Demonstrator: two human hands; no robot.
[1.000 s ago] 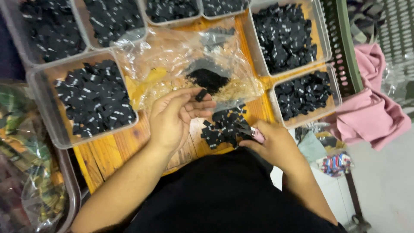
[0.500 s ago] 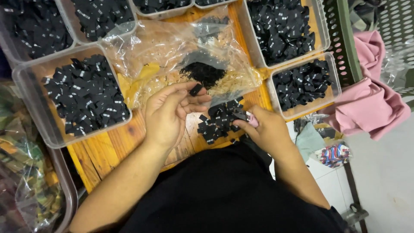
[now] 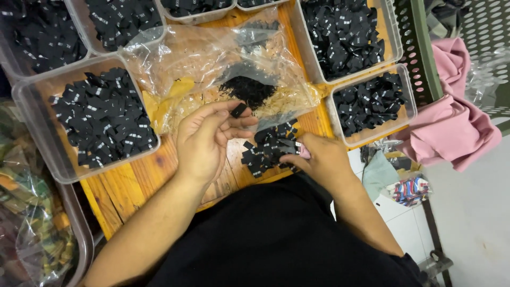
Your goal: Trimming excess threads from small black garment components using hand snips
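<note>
Seen from the head camera, the left hand (image 3: 204, 139) has lifted to centre frame, now pinching one small black label (image 3: 238, 110) at its fingertips. The right hand (image 3: 319, 159), lower centre, stays pressed with curled fingers on the loose pile of black labels (image 3: 267, 149) on the wooden table (image 3: 133, 183). Clear tubs (image 3: 32, 114) of labels sit upper left and right.

A small black label (image 3: 239, 110), flat and roughly rectangular, is sitting tilted between the fingertips of the left hand (image 3: 204, 141), raised just above the wooden table. A loose pile of similar black labels (image 3: 267, 150) with small white marks is lying on the wood, overlapping at all angles, and the right hand (image 3: 321, 162) is touching its right edge.
</note>
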